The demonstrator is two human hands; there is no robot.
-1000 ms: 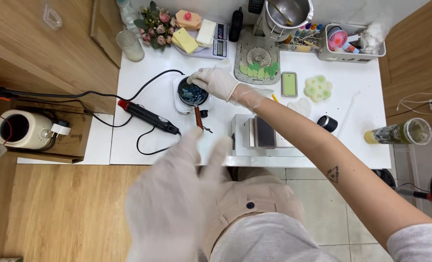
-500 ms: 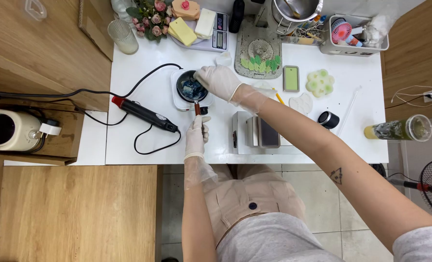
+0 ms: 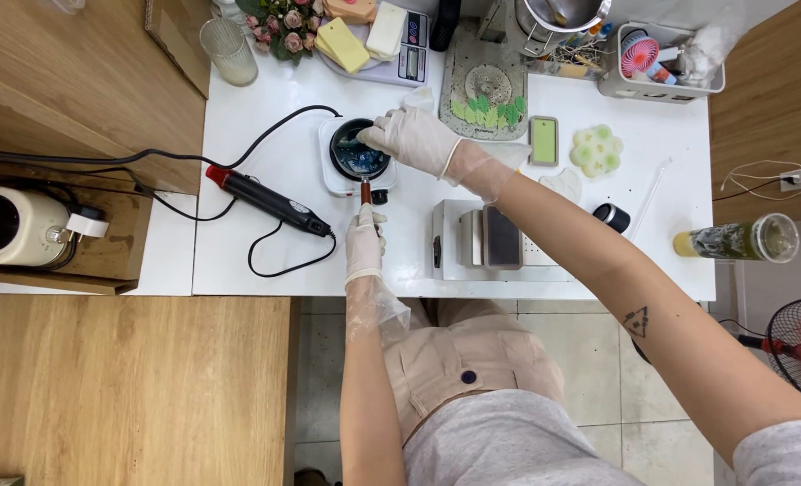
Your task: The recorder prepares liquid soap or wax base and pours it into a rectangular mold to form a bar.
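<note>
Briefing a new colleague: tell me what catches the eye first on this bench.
At the white table's centre, a small dark pot of blue-tinted contents sits on a white hot plate. The gloved left hand grips its handle while the gloved right hand reaches over its rim. To the left lies a black heat gun with its looping cord.

A white table (image 3: 265, 135) carries it all: a small white hotplate (image 3: 333, 171) sits near the middle, and a black heat gun (image 3: 270, 200) lies to its left with its cord looping toward the front edge. Along the back edge stand a glass (image 3: 229, 50), a scale (image 3: 411, 52) and a white basket (image 3: 657, 83) in the right corner, while a green phone (image 3: 543, 140), a flower-shaped mould (image 3: 596, 149) and a metal box (image 3: 486, 241) by the front edge fill the right half.
</note>
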